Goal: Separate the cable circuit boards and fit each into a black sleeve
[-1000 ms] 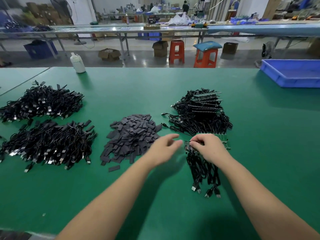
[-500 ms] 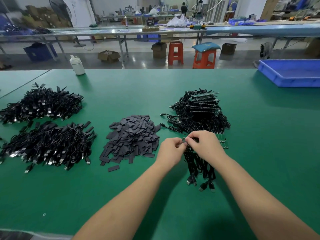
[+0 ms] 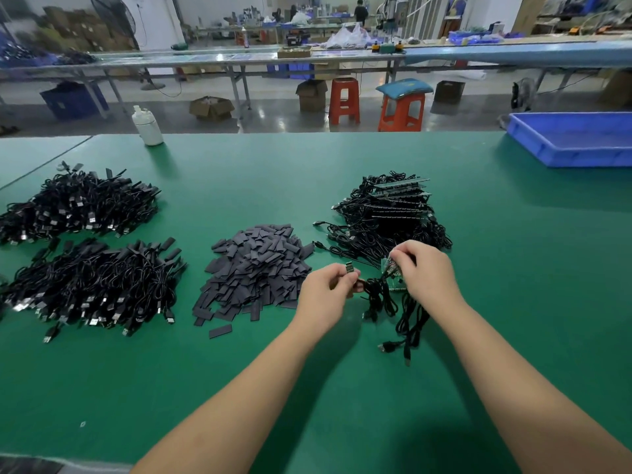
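Two hands are engaged over the green bench (image 3: 342, 388). A single small circuit board (image 3: 349, 269) is pinched at the tips of the left hand (image 3: 323, 295), its cable trailing rightward into the bundle; the fingers (image 3: 345, 280) are curled closed round it. The rest of the joined board strip (image 3: 393, 273) is gripped by the right hand (image 3: 427, 271), fingers curled shut on it, with the black cables (image 3: 407, 323) hanging below and spilling onto the bench just beneath both hands.

The board in the left hand appears to be parted from the strip, or nearly so; a clean break cannot be confirmed. The pile of black sleeves (image 3: 254, 268) lies just to the left of the left fingers, and the stock of unseparated boards (image 3: 390, 206) lies just beyond the right fingers.

The step would be best done by keeping the strip held steady while the freed board is drawn clear of the tangled cables, so no wire is strained. A sleeve should then be picked singly from the pile's near edge, and the board slid in squarely.
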`<act>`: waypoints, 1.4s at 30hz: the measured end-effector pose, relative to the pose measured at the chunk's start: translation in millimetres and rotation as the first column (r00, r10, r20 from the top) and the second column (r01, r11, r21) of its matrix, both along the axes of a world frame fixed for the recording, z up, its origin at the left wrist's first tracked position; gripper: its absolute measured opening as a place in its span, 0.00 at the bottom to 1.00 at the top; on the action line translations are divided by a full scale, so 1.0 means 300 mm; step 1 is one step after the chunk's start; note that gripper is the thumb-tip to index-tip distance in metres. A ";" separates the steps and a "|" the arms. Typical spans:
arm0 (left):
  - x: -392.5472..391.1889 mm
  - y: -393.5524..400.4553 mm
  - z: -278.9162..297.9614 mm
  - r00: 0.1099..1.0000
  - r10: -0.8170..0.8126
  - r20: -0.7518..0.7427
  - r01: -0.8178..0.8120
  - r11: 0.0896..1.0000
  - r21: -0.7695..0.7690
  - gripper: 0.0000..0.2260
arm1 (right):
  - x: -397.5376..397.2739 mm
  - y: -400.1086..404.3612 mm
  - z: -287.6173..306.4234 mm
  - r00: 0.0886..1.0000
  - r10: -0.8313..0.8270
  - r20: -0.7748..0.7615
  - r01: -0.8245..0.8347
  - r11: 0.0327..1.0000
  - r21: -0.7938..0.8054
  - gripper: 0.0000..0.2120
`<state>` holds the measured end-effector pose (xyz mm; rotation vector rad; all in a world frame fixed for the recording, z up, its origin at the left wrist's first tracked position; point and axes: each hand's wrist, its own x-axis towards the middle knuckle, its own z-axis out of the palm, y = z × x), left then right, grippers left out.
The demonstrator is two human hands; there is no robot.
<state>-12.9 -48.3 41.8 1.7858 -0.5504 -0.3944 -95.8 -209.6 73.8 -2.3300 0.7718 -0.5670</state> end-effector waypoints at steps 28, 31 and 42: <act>-0.061 0.040 -0.003 0.327 -0.319 0.890 0.152 0.947 0.284 0.12 | 0.038 0.038 0.079 0.971 0.177 -0.160 -0.179 0.984 0.006 0.04; -0.071 0.051 -0.037 0.222 -0.412 0.884 0.140 0.911 0.389 0.15 | 0.039 0.037 0.083 0.984 0.153 -0.087 -0.153 0.988 0.009 0.06; -0.020 0.111 -0.046 0.955 0.059 0.289 -0.074 0.996 0.041 0.08 | 0.017 -0.106 0.131 0.991 0.129 -0.022 -0.127 0.990 0.069 0.08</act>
